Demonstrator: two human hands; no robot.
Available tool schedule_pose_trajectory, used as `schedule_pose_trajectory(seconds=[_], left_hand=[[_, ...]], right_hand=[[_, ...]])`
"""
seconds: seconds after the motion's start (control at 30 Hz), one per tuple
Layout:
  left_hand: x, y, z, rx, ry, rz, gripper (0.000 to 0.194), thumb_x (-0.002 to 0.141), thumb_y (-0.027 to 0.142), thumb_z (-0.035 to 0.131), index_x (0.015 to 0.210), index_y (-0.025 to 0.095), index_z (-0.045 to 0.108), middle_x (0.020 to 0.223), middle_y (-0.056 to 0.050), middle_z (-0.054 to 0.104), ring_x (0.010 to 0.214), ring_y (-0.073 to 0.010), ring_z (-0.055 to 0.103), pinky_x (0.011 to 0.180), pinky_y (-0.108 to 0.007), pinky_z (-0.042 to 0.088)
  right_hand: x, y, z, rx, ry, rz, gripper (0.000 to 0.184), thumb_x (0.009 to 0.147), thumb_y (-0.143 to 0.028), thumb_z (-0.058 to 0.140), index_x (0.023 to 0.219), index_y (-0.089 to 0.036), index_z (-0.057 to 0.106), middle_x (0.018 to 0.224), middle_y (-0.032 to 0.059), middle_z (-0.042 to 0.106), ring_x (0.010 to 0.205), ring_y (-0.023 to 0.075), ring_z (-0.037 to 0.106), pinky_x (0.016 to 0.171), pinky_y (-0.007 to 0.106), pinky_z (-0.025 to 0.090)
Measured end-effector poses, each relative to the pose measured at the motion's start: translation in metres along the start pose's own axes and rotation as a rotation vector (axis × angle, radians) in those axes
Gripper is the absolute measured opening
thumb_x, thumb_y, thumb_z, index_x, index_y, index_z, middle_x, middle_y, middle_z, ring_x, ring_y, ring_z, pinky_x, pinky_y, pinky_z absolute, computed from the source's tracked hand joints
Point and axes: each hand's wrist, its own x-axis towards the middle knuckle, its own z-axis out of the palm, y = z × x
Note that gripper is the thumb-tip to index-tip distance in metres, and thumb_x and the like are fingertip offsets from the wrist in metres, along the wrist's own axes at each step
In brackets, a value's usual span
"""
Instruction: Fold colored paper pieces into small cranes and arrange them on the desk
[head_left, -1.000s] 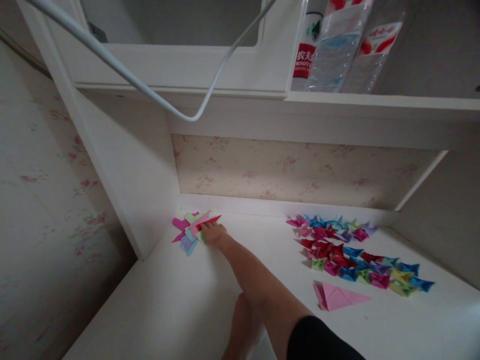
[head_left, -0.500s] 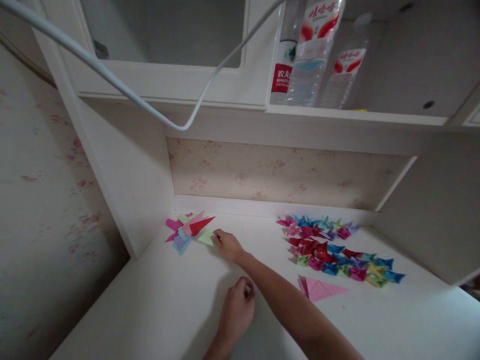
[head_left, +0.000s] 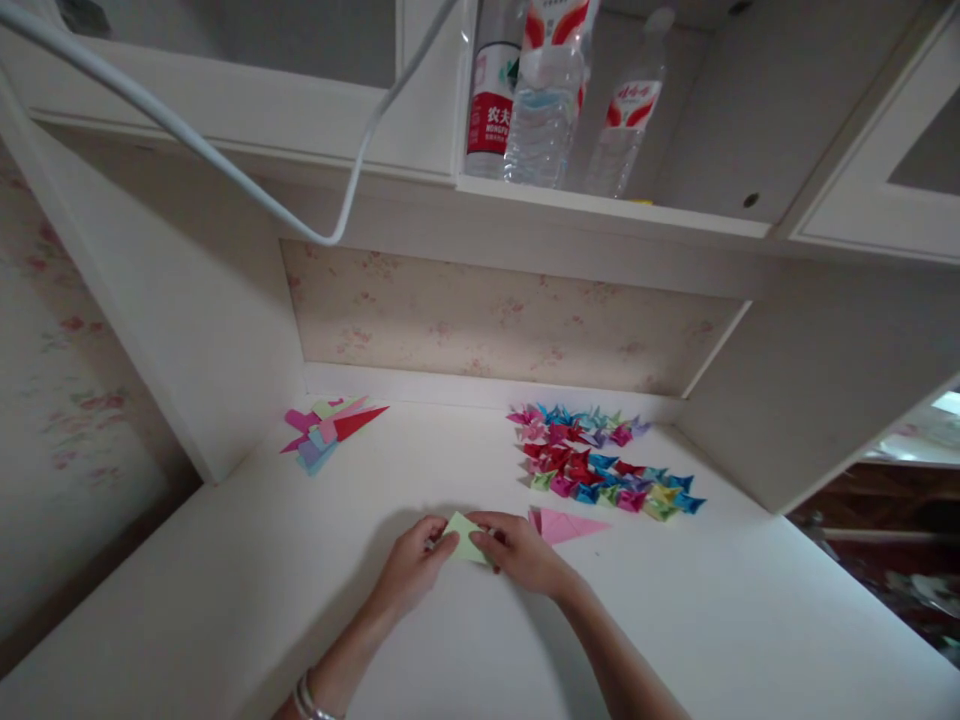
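A small piece of light green folded paper (head_left: pixel 463 540) is held between my two hands above the white desk. My left hand (head_left: pixel 417 560) pinches its left edge with the thumb on top. On its right side my right hand (head_left: pixel 519 550) grips it, also thumb uppermost. Just past the right hand lies a pink folded paper (head_left: pixel 571 525). At the back left rests a loose pile of coloured folded papers (head_left: pixel 321 436), with a red pointed one on its right. Rows of colourful folded paper figures (head_left: pixel 600 470) stand at the back right.
The white desk (head_left: pixel 360 640) carries everything. Above it runs a shelf with several plastic bottles (head_left: pixel 541 120). A white cable (head_left: pixel 247 195) hangs in front of the cabinet at upper left. Side panels (head_left: pixel 810 380) bound the desk.
My right hand has brought the light green paper from beside the pile to the middle, and my left hand has taken hold of it too. The camera view has shifted to the right.
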Motion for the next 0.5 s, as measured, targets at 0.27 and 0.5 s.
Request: schedule_pose_trajectory(seconds=[0.27,0.5], left_hand=[[-0.001,-0.002,-0.006,-0.002,0.016,0.034,0.040,0.077,0.054,0.053,0.075,0.014,0.057,0.059,0.004,0.050,0.036,-0.0042,0.037,0.032,-0.016,0.025],[0.000,0.003,0.000,-0.043,0.061,0.000,0.042,0.076,0.054,0.054,0.080,0.013,0.060,0.064,0.000,0.058,0.034,-0.0038,0.038,0.032,-0.017,0.026]], right_hand=[[-0.024,0.038,-0.014,0.374,0.356,0.174,0.042,0.075,-0.049,0.064,0.101,-0.016,0.063,0.071,0.0010,0.061,0.048,0.0099,0.051,0.043,0.022,0.039],[-0.016,0.050,0.009,0.622,0.501,0.216,0.038,0.075,-0.051,0.063,0.082,-0.014,0.061,0.069,0.0008,0.059,0.043,0.0082,0.048,0.040,0.022,0.036]])
